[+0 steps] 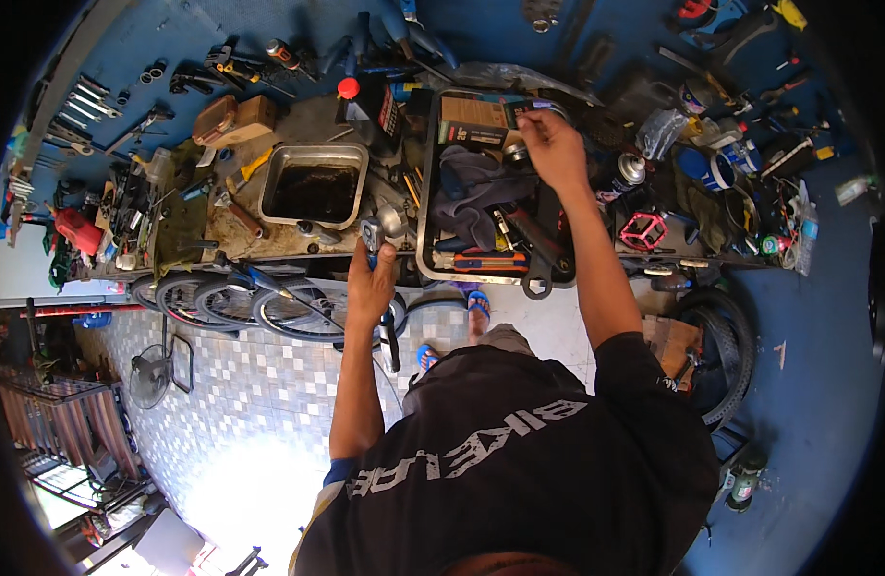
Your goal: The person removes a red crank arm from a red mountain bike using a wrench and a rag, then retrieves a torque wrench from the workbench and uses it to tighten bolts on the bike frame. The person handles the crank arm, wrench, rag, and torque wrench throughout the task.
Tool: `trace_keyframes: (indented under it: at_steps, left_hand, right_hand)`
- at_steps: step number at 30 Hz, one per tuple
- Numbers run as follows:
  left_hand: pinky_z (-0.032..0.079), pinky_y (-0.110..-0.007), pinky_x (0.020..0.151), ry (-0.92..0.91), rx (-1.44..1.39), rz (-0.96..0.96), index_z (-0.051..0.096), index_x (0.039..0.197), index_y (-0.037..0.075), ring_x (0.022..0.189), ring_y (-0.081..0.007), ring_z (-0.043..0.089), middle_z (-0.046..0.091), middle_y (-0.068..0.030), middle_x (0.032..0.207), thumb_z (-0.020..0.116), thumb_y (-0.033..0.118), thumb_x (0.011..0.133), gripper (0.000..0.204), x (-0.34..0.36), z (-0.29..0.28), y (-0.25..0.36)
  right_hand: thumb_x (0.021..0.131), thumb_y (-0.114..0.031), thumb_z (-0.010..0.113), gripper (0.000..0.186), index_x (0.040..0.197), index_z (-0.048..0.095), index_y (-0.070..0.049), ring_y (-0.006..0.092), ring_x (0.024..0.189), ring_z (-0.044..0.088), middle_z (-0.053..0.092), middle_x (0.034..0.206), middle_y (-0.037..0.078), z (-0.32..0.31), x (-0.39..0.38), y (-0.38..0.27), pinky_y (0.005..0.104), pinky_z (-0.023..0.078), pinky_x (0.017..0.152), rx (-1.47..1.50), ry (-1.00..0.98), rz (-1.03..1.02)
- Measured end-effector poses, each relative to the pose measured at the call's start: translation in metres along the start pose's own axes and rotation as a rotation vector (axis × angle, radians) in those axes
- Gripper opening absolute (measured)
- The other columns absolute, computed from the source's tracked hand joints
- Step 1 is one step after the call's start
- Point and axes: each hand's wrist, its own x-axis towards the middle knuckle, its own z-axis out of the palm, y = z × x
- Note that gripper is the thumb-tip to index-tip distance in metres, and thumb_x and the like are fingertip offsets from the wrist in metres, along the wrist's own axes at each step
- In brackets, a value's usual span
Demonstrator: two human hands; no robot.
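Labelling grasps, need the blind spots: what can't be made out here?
- Head view: ratchet's mid-handle, covered by the left hand.
- Head view: whether the right hand pinches anything; its own curled fingers hide it.
- Head view: whatever lies under the cloth in the tray.
- Head view: floor tiles at lower left, washed out by glare.

Ratchet [370, 230]: glossy metal head. Rectangular pan [317, 151]: smooth, shiny metal rim. Cloth [473, 204]: matt. Box [474, 115]: matt cardboard. Desk [303, 123]: dull, stained surface.
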Motion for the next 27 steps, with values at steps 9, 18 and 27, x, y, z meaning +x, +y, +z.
trace_keyframes:
  at_steps: [9, 18, 27]
  left_hand:
    - [0.035, -0.024, 0.046, -0.124, -0.082, -0.008, 0.054, 0.103, 0.007, 0.052, -0.0078, 0.045, 0.047, 0.0007, 0.065, 0.037, 0.066, 0.105, 0.061, -0.016, 0.0, 0.021]
    - [0.037, -0.026, 0.048, -0.188, -0.216, -0.084, 0.059, 0.096, 0.004, 0.052, -0.0108, 0.047, 0.053, -0.0022, 0.065, 0.042, 0.057, 0.108, 0.057, -0.016, 0.003, 0.048]
    - [0.035, -0.026, 0.05, -0.225, -0.173, -0.101, 0.061, 0.088, 0.004, 0.053, -0.0107, 0.046, 0.048, -0.0009, 0.06, 0.038, 0.064, 0.106, 0.067, -0.006, 0.022, 0.055]
  right_hand:
    - [0.078, -0.067, 0.074, 0.063, 0.112, 0.077, -0.014, 0.0361, 0.105, 0.072, 0.076, 0.109, 0.015, -0.011, -0.008, 0.003, 0.0474, 0.056, 0.089, -0.646, -0.413, 0.264]
    - [0.086, -0.061, 0.07, 0.058, 0.11, 0.074, -0.008, 0.0317, 0.092, 0.074, 0.077, 0.093, 0.012, -0.008, -0.02, 0.023, 0.0434, 0.056, 0.079, -0.222, -0.124, 0.232]
    - [0.088, -0.055, 0.074, 0.062, 0.124, 0.068, -0.004, 0.0325, 0.095, 0.075, 0.075, 0.102, 0.019, 0.014, -0.002, 0.03, 0.0442, 0.057, 0.083, -0.351, -0.361, 0.155]
